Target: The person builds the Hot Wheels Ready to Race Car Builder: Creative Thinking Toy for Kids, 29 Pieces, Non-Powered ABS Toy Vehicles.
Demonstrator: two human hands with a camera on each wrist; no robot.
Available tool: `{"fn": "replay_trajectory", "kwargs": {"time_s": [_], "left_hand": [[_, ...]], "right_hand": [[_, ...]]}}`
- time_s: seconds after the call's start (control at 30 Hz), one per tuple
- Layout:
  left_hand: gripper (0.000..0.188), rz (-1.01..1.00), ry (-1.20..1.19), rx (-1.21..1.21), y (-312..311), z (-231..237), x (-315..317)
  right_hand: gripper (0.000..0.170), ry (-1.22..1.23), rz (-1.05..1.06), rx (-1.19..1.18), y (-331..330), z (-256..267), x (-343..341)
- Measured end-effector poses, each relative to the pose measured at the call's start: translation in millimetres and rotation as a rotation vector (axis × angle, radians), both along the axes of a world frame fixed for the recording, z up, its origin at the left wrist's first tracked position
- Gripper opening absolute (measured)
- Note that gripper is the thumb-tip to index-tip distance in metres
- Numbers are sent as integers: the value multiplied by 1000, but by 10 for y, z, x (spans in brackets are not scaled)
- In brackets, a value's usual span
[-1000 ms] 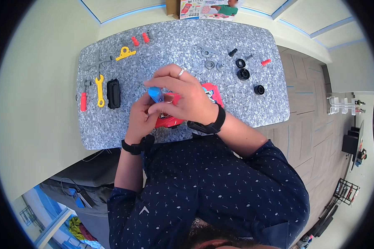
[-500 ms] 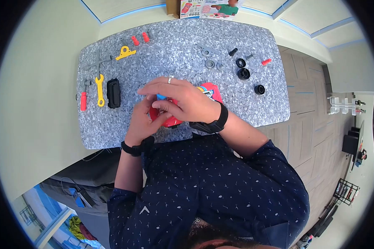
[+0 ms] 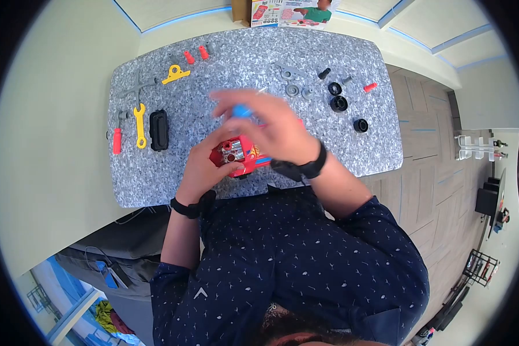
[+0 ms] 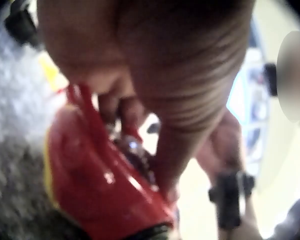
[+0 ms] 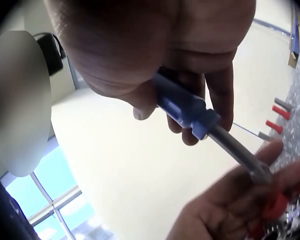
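A red toy car (image 3: 245, 158) with a silvery engine bay lies near the table's front edge. My left hand (image 3: 203, 167) grips its front end, thumb on the near side; in the left wrist view the thumb lies over the red body (image 4: 100, 175). My right hand (image 3: 277, 127), blurred, is raised above the car and holds a screwdriver by its blue handle (image 5: 182, 102). The grey shaft (image 5: 237, 150) points down toward the left hand's fingers in the right wrist view. Whether the tip touches anything, I cannot tell.
On the table's left lie a black tray (image 3: 159, 130), a yellow wrench (image 3: 140, 127), a red-handled tool (image 3: 117, 141) and a grey cross wrench (image 3: 137, 87). Black wheels (image 3: 339, 104) and grey parts (image 3: 292, 90) lie at the right. A printed box (image 3: 291, 12) stands behind.
My right hand has lifted the screwdriver away from the left hand and moved slightly right, uncovering the engine bay. My left hand stays on the car.
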State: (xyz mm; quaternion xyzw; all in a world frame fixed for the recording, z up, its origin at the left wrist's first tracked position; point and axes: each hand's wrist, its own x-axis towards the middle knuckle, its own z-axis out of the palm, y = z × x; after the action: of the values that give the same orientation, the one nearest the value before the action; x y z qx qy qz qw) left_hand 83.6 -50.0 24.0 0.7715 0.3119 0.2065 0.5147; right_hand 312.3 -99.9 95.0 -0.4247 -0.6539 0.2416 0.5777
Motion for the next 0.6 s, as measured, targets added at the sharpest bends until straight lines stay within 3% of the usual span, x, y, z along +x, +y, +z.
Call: {"fn": "replay_trajectory", "kwargs": {"time_s": [0.07,0.13,0.27,0.33,0.43,0.6], "left_hand": [[81,-33,-112,47,-7,25,54],[89,-66,-75,102,9,-16,26],[91,-70,-87,93,20,-32,25],[90,-69,-72,103,33,-40,30],[88,-74,-74,101,36,-44,68],[86,-60,-28,253,22,47,83]], "right_hand": [[40,-24,-195,-6,-126,148,395],[39,-140,-504,-266,-307,322,865],[41,-774,-972,-275,-614,-147,2295],[45,-846,-1142,-478,-794,-286,2762],[44,-870,-1167,-744,-876,-489,3147],[30,-828,-1106,-786,-819,-665,3211]]}}
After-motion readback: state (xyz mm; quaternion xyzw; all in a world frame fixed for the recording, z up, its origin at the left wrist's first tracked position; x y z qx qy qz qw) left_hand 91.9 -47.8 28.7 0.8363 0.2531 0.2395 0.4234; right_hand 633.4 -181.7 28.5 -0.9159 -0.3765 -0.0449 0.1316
